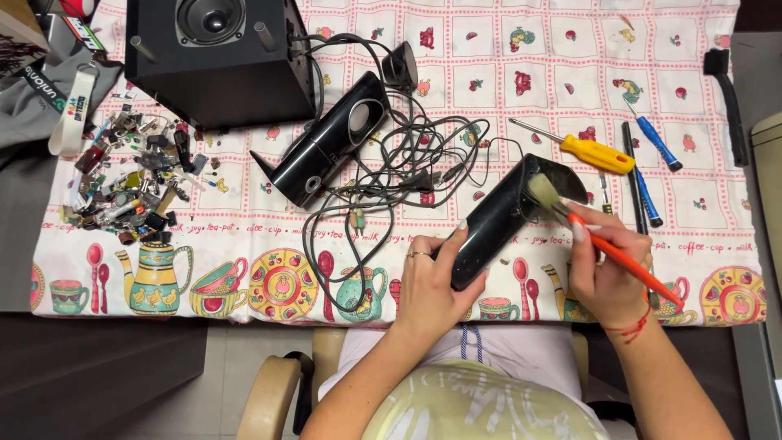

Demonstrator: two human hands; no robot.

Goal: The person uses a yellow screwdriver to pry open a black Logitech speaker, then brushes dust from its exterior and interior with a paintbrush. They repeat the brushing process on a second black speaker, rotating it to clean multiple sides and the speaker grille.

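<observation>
My left hand [430, 281] grips the lower end of a long black glossy speaker [493, 224], tilted up to the right over the table's near edge. My right hand [604, 269] holds a paintbrush with an orange handle [623, 259]. Its pale bristles [542, 191] rest against the open upper end of that speaker. A second black speaker [326, 143] lies to the left, joined by tangled black cables [407, 163].
A large black subwoofer box [216, 57] stands at the back left. A heap of small parts [130, 175] lies left. A yellow-handled screwdriver [582, 149], two blue-handled ones [656, 143] and a black brush [729, 102] lie right on the patterned tablecloth [244, 244].
</observation>
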